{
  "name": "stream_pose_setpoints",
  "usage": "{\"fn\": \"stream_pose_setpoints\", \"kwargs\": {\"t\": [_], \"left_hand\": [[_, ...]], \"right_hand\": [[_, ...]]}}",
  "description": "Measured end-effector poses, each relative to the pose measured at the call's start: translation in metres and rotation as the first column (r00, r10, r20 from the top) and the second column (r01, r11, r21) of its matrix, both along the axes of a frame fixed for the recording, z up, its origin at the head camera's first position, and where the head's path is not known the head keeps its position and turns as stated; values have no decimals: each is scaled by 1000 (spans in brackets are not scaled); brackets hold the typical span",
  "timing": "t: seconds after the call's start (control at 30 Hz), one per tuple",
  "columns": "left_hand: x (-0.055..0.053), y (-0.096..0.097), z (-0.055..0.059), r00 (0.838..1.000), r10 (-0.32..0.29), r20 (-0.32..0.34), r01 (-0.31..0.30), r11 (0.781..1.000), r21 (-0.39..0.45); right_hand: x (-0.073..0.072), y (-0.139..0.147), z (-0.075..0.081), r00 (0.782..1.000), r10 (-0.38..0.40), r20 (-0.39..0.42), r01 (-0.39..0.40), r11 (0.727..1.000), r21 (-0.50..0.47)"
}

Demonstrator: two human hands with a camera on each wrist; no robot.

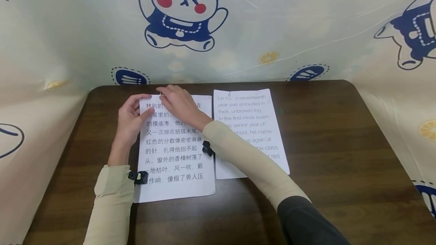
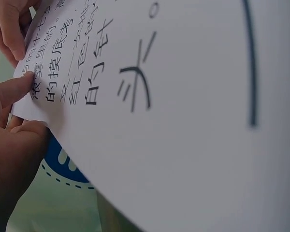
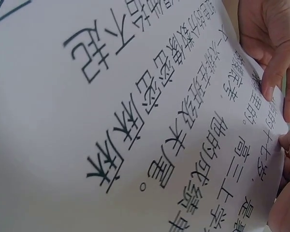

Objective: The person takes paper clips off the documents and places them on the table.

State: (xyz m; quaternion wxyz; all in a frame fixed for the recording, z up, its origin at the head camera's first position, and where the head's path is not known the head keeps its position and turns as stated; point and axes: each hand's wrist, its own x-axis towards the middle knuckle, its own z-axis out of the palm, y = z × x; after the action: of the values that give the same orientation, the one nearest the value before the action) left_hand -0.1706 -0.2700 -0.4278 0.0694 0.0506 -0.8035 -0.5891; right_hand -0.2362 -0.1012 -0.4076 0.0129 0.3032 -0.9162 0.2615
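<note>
A white sheet of paper [image 1: 175,192] printed with Chinese text lies upright on the page side of the brown table, at centre left in the head view. My left hand [image 1: 133,114] pinches its upper left corner, thumb [image 2: 17,89] on the printed face and fingers behind. Across the top edge, my right hand [image 1: 182,103] grips the paper close beside the left, partly covering the first lines. A small pale thing, too small to make out, shows at the right thumb tip. In the right wrist view the paper [image 3: 48,121] bows up toward the camera.
To the right lies a second sheet [image 1: 231,171] with English text, a paper clip [image 1: 229,93] on its top edge; my right forearm crosses over it. A small green paper clip [image 1: 281,111] lies farther right on the table [image 1: 340,154]. A patterned curtain [image 1: 293,18] hangs behind.
</note>
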Motion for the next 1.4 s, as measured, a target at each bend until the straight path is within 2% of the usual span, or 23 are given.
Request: {"fn": "stream_pose_setpoints", "kwargs": {"t": [0.23,0.4,0.53,0.67,0.9,1.07,1.3,1.4], "left_hand": [[2,2,2,1000,2,-12,-2,999,-37],[2,3,1,1000,-9,-9,9,999,-43],[2,4,2,1000,6,2,-6,999,-52],[2,4,2,1000,24,16,-23,998,-61],[2,2,1,997,46,54,-42,997,-67],[0,2,1,995,66,73,-62,996,-62],[-2,1,2,994,79,75,-72,994,-84],[-2,1,2,994,78,77,-70,993,-94]], "right_hand": [[2,1,1,994,-47,100,60,991,-123],[1,3,4,977,-69,200,124,953,-278],[0,6,8,976,-65,207,136,925,-354],[-1,12,11,975,-62,214,143,912,-385],[-2,30,7,969,-53,240,160,879,-450],[-5,52,6,963,-74,258,196,850,-489],[-12,83,5,964,-97,246,226,784,-578],[-13,98,2,966,-103,236,227,773,-592]]}}
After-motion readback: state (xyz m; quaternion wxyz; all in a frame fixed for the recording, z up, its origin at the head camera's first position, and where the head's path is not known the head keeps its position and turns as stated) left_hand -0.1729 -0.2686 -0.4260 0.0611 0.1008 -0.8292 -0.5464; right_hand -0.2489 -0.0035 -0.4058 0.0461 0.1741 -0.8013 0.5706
